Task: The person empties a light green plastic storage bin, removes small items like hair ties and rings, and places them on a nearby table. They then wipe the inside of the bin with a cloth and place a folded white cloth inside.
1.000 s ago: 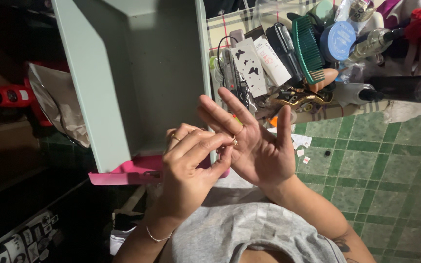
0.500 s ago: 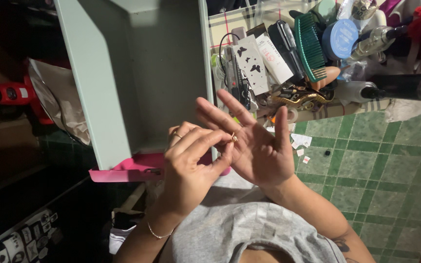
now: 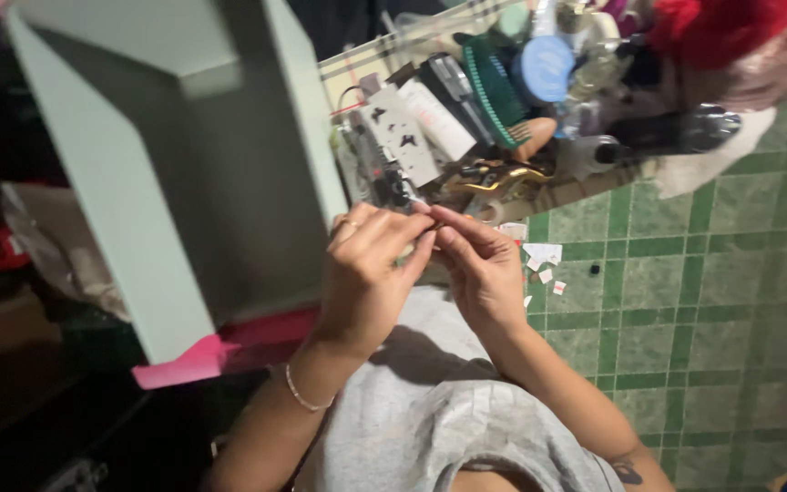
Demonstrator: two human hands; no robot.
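The left hand (image 3: 363, 273) and right hand (image 3: 483, 273) met at centre frame, fingertips pinched together; whatever small thing they gripped was too blurred to tell. A ring (image 3: 351, 223) sat on a left finger, a bracelet (image 3: 301, 394) on that wrist. Green tiled floor (image 3: 685, 301) filled the 3 o'clock side, with paper scraps (image 3: 544, 260) just beside the right hand. At 12 o'clock lay a cluttered tray (image 3: 594, 187) with a green comb (image 3: 494, 91). A pale green cabinet (image 3: 138, 210) stood at 10 o'clock.

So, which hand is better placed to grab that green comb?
Likely the right hand: it lies on the green comb's side, while the left hand sits nearer the pale green cabinet.
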